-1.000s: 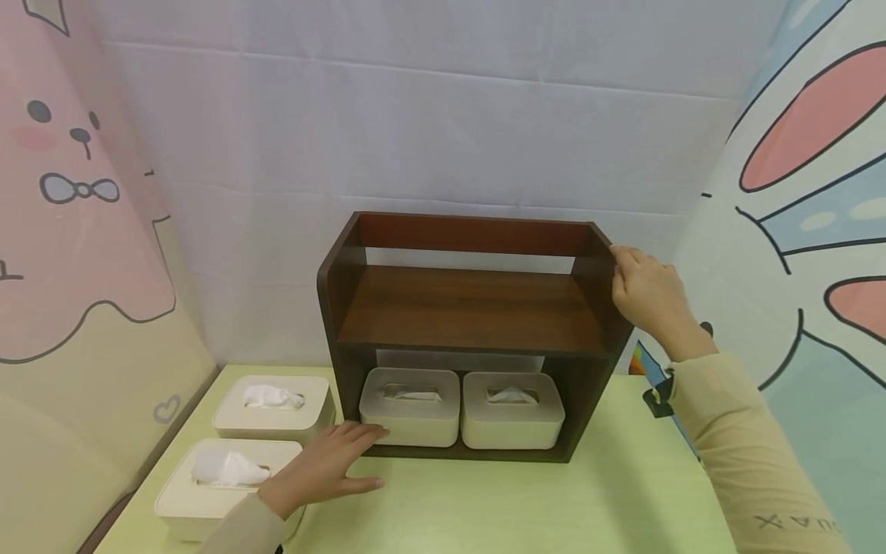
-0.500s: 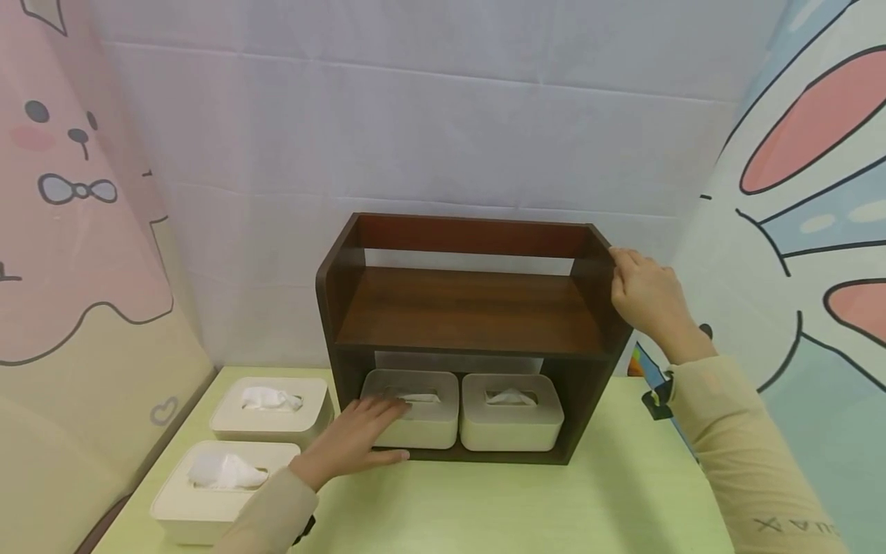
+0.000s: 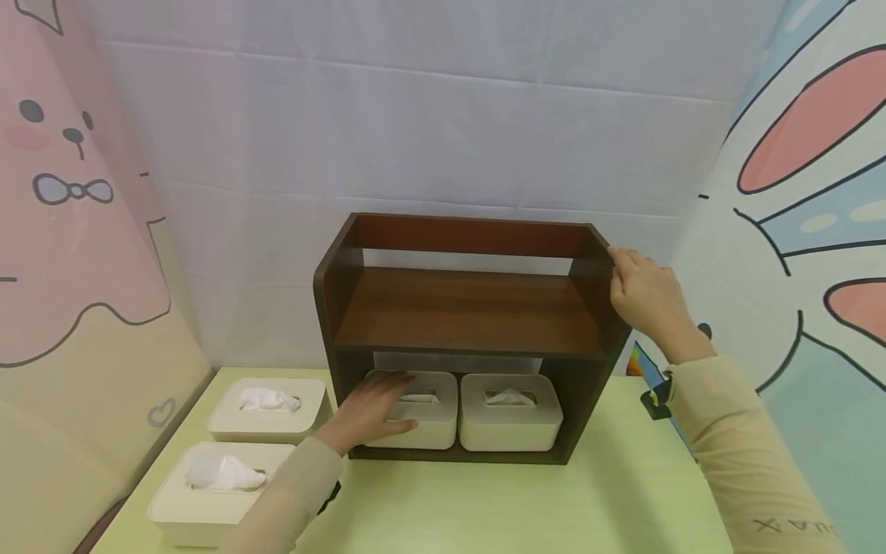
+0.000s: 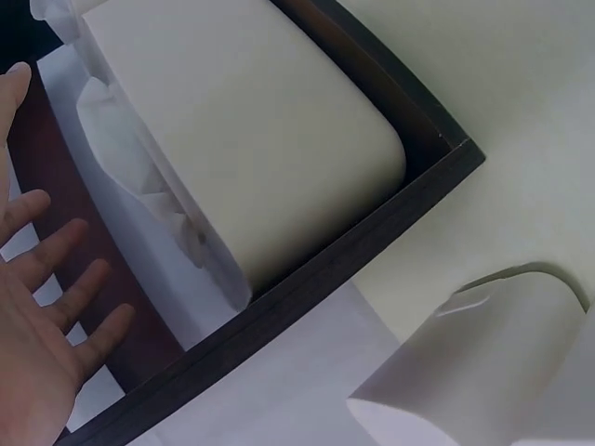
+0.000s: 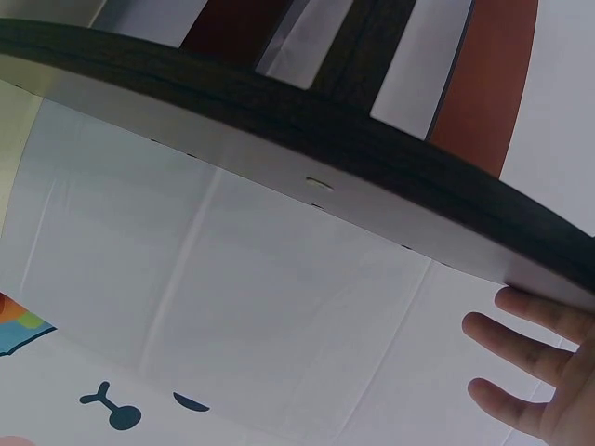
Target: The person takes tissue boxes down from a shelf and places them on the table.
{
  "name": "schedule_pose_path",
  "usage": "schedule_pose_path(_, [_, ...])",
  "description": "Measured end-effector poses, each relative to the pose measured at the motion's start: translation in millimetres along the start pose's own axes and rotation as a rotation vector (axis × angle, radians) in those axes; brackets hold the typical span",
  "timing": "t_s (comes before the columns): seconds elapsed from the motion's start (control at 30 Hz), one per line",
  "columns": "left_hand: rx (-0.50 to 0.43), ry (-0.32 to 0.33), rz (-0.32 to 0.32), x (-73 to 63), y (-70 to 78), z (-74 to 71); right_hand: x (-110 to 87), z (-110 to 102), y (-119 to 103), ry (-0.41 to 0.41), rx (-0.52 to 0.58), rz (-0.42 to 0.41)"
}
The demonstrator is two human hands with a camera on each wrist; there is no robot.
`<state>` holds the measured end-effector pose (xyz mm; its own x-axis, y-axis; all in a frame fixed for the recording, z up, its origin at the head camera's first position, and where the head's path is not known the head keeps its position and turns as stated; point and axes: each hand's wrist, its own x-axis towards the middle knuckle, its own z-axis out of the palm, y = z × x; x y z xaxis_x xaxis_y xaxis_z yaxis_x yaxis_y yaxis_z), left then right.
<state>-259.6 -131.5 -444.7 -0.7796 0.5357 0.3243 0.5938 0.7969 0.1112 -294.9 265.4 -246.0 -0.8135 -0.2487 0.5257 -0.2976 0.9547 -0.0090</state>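
A dark brown two-tier wooden shelf (image 3: 471, 308) stands on the table. Its lower tier holds two cream tissue boxes side by side, a left tissue box (image 3: 432, 431) and a right tissue box (image 3: 511, 427). My left hand (image 3: 367, 412) reaches over the left box's near left corner, fingers spread; the left wrist view shows the fingers extended beside the box (image 4: 242, 121), and contact cannot be made out. At the shelf's right side panel (image 5: 279, 121), my right hand (image 3: 651, 300) rests against the upper edge. Three of its fingers (image 5: 511, 344) stretch out straight beside the panel's outer face; its thumb is hidden there.
Two more cream tissue boxes, a rear one (image 3: 270, 419) and a front one (image 3: 187, 500), sit left of the shelf on the pale green table (image 3: 512, 508). White cloth (image 3: 443, 131) hangs behind, with cartoon-printed sheets (image 3: 76, 254) at both sides.
My left hand has moved right and slightly up, from the left box's front corner to over its left part. The right hand keeps its place on the shelf's side panel.
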Motion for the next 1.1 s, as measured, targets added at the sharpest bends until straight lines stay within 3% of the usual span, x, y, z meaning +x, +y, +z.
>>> schedule_pose_path(0.2, [-0.017,-0.038,-0.046,8.1,-5.3,9.5,-0.2,0.6,0.9,0.004,-0.001,-0.005])
schedule_pose_path(0.57, [-0.032,-0.196,-0.167,19.4,-13.1,20.0,-0.4,3.1,3.2,0.031,-0.005,-0.025])
schedule_pose_path(0.93, [-0.022,-0.312,-0.212,27.1,-18.4,21.1,-0.4,1.8,3.5,0.016,-0.005,-0.012])
schedule_pose_path(1.1, [-0.044,-0.337,-0.236,26.0,-25.5,28.6,0.1,2.6,1.3,0.010,0.001,-0.004])
